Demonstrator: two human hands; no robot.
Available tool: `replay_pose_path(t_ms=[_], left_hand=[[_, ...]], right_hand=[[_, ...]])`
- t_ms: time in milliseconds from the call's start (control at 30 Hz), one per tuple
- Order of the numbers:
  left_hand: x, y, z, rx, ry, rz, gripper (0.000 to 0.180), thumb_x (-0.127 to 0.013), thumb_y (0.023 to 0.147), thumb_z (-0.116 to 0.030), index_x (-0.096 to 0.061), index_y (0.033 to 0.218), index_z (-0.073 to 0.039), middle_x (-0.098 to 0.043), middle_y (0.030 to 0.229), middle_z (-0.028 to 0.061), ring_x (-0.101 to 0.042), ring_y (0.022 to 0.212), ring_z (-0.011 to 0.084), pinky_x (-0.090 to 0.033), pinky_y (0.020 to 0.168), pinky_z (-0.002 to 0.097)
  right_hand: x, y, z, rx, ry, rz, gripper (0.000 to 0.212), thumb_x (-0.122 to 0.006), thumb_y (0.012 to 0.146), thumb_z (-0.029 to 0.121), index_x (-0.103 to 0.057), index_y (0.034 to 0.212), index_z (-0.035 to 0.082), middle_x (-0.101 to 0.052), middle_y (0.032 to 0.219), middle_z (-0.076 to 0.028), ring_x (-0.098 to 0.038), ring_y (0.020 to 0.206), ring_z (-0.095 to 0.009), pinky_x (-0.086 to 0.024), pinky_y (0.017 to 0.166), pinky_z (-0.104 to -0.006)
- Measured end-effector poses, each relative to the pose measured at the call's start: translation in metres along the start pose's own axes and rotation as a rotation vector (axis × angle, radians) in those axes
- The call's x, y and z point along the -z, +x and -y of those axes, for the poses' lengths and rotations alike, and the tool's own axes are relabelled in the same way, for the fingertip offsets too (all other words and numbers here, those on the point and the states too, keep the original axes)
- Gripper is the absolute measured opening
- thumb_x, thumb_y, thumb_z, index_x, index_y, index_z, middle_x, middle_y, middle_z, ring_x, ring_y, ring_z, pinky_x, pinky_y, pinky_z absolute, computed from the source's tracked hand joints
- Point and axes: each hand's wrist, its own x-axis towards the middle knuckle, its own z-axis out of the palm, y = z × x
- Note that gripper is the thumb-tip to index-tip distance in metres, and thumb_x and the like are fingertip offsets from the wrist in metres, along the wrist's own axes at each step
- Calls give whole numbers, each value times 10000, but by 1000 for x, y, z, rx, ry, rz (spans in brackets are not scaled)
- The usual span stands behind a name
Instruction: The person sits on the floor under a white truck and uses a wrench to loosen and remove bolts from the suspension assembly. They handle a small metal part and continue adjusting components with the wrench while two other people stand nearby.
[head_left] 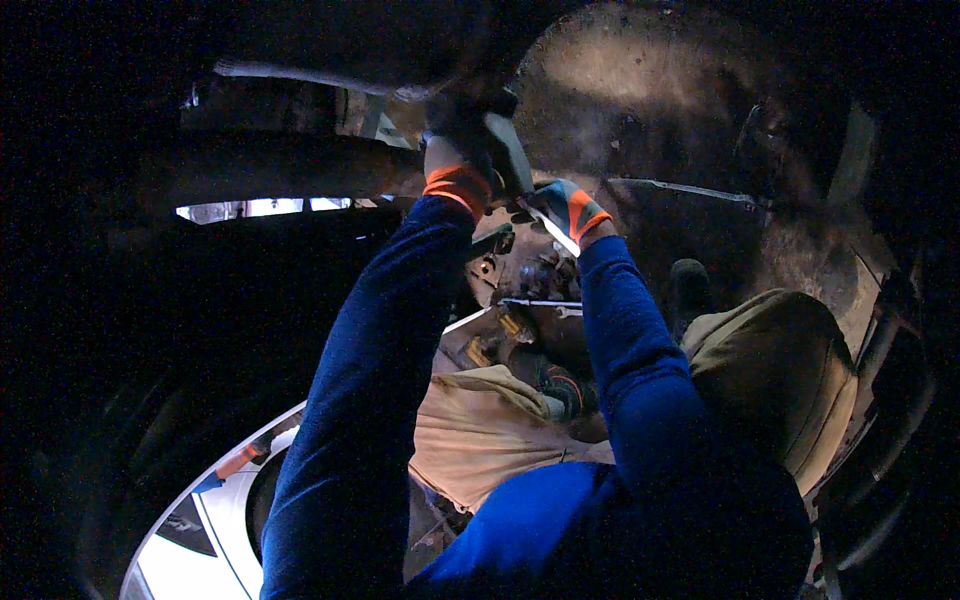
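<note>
My left hand point(455, 165), in a grey glove with an orange cuff, reaches up among dark metal parts. Its fingers are lost in shadow, so what they touch is not clear. Beside it is a grey flat-faced piece point(510, 150). My right hand point(570, 205), gloved the same way, is just right of that piece and lower. It is closed around a bright, slim metal bar point(553, 230) that slants down to the right; its exact kind cannot be made out.
Curved, worn metal surfaces point(640, 100) surround my arms. Below my hands lie a wrench point(568, 312), a yellow-handled tool point(515, 325) and small dark items point(545, 275). A thin rod point(690, 187) stretches right. An orange-and-blue tool point(238, 460) is at lower left. My tan-trousered legs point(770, 370) are bent.
</note>
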Motion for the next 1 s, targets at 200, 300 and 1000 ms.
replay_pose_path(t_ms=[200,300,1000], left_hand=[[-35,23,48,-206,-111,-84,303,-442,886,-189,-551,1142,-69,-594,1127,109,-550,1021,287,-417,863,344],[-18,13,60,-263,74,-136,291,-456,870,-196,-567,1110,-73,-596,1120,105,-548,1017,283,-418,861,355],[-38,26,63,-148,269,-13,190,-516,845,-173,-580,994,-73,-606,990,153,-560,929,333,-458,777,358]], right_hand=[[-62,-1,-33,10,890,-293,240,-477,853,5,-593,1060,41,-638,955,-75,-564,828,-100,-456,747,-261],[-112,9,-12,66,912,-396,176,-462,898,159,-590,983,75,-612,880,-44,-553,778,-135,-437,711,-263],[-64,15,-19,-164,771,-264,138,-482,878,210,-554,841,99,-521,621,-43,-495,505,-183,-381,440,-311]])
